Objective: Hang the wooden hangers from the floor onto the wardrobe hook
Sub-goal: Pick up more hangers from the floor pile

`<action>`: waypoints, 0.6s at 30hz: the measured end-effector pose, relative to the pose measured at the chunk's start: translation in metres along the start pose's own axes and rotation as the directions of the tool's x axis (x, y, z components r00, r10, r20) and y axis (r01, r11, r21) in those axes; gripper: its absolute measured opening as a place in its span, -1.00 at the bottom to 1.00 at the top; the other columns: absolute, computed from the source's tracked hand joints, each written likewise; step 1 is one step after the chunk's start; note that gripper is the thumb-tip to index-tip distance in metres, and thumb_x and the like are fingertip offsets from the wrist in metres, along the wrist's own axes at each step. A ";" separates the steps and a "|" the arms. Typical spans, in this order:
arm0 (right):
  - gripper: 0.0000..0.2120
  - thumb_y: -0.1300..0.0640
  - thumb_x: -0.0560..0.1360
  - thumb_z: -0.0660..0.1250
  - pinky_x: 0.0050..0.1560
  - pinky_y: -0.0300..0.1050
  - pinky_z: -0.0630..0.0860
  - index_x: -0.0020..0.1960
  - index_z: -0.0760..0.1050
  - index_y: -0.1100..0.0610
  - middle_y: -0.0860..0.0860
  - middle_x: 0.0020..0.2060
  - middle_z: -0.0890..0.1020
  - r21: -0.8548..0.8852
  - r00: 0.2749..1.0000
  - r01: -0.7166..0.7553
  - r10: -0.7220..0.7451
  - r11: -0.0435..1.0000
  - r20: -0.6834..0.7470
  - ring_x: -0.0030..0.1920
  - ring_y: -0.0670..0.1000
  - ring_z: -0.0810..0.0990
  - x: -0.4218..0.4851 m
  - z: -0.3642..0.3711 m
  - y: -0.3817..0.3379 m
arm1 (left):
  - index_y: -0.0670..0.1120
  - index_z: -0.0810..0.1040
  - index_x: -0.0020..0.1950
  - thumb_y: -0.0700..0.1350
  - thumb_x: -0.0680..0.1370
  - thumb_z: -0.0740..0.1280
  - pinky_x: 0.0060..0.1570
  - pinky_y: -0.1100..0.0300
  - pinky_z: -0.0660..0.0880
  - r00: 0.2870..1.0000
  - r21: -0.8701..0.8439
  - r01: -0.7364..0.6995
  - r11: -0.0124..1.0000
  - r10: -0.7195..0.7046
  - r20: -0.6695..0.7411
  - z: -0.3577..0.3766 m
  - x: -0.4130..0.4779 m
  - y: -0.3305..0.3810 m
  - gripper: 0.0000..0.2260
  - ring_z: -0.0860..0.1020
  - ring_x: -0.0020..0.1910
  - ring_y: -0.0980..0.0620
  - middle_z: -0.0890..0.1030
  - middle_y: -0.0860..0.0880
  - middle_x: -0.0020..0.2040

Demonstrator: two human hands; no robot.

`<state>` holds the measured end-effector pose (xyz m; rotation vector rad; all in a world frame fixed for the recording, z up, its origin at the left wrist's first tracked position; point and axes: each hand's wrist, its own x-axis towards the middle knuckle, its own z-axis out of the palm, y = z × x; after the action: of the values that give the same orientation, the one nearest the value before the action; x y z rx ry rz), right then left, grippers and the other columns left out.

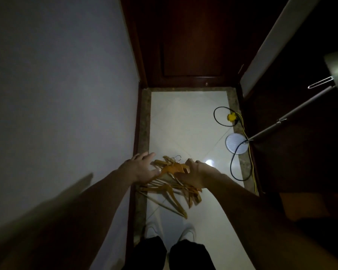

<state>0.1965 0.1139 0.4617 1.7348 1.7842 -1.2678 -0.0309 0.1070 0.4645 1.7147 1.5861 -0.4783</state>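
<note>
Wooden hangers [170, 189] piled on floor [183, 117]. Left hand [142, 168] over pile's left edge, fingers straight and spread. Right hand [195, 174] at pile's right, fingers curled. Actual grip unclear: dim light, and the hand hides the contact.

Two hands [141, 169] [193, 175], two white shoes [153, 230] [187, 233], one round disc [236, 143], wooden hangers [171, 189] too tangled to count.

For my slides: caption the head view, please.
Left hand and right hand down at the hangers piled on the floor.
</note>
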 end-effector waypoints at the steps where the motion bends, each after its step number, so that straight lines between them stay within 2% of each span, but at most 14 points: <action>1: -0.35 -0.46 0.39 0.22 0.00 -0.03 0.57 0.27 0.42 -0.03 -0.02 -0.05 0.53 0.007 1.000 0.013 -0.013 1.000 0.008 -0.06 0.00 0.56 0.009 0.006 0.007 | 0.09 -0.06 0.60 0.30 0.57 0.14 0.47 -0.15 0.09 1.000 -0.002 -0.001 1.000 0.001 0.003 0.008 0.011 -0.003 -0.30 0.01 0.56 -0.13 -0.03 -0.05 0.61; 3: -0.40 -0.42 0.45 0.24 0.00 -0.04 0.57 0.32 0.41 -0.07 -0.04 -0.03 0.52 0.015 0.999 0.027 -0.028 1.000 0.020 -0.03 0.00 0.57 0.031 0.022 0.023 | 0.09 -0.07 0.59 0.30 0.57 0.14 0.47 -0.16 0.10 1.000 -0.004 -0.001 1.000 0.001 0.016 0.028 0.034 -0.008 -0.30 0.01 0.56 -0.14 -0.03 -0.04 0.61; 6: -0.33 -0.44 0.45 0.21 0.17 0.09 0.55 0.43 0.32 -0.09 0.05 0.18 0.51 0.014 1.000 0.006 -0.006 1.000 0.009 0.16 0.10 0.56 0.068 0.052 0.052 | 0.10 -0.08 0.59 0.31 0.56 0.14 0.46 -0.20 0.11 0.999 0.004 -0.010 1.000 0.010 0.043 0.066 0.072 -0.015 -0.30 0.00 0.56 -0.14 -0.03 -0.03 0.61; 8: -0.31 -0.44 0.45 0.22 0.19 0.12 0.56 0.45 0.29 -0.09 0.10 0.28 0.50 0.022 1.000 -0.020 0.019 1.000 0.025 0.18 0.13 0.56 0.097 0.077 0.071 | 0.11 -0.08 0.59 0.32 0.55 0.14 0.46 -0.24 0.10 0.998 0.005 -0.023 1.000 0.022 0.062 0.094 0.098 -0.023 -0.29 0.00 0.56 -0.14 -0.03 -0.02 0.61; 11: -0.33 -0.42 0.43 0.25 0.13 0.13 0.61 0.36 0.37 -0.01 0.15 0.24 0.55 0.047 0.994 -0.085 0.082 0.995 0.066 0.10 0.15 0.62 0.139 0.116 0.095 | 0.12 -0.06 0.58 0.33 0.54 0.13 0.45 -0.28 0.09 0.995 0.000 -0.047 0.999 0.047 0.089 0.137 0.133 -0.035 -0.29 0.01 0.56 -0.12 -0.01 0.00 0.61; 14: -0.37 -0.41 0.43 0.26 0.12 0.11 0.60 0.33 0.38 -0.03 0.07 0.11 0.58 0.050 0.995 -0.091 0.089 0.995 0.053 0.07 0.10 0.60 0.179 0.152 0.115 | 0.12 -0.06 0.58 0.33 0.54 0.13 0.44 -0.28 0.12 0.993 0.003 -0.057 0.998 0.056 0.100 0.171 0.169 -0.052 -0.29 0.03 0.55 -0.10 0.01 0.01 0.61; 18: -0.39 -0.38 0.46 0.26 0.16 0.09 0.57 0.36 0.35 -0.05 0.04 0.14 0.58 0.062 0.997 -0.071 0.070 0.996 0.017 0.10 0.08 0.59 0.233 0.190 0.133 | 0.13 -0.05 0.58 0.33 0.54 0.15 0.43 -0.27 0.14 0.996 -0.004 -0.061 0.998 0.061 0.064 0.204 0.220 -0.075 -0.30 0.05 0.55 -0.11 0.02 -0.01 0.61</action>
<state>0.2128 0.0901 0.1339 1.8004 1.6763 -1.3174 -0.0244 0.1074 0.1552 1.7242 1.4845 -0.4966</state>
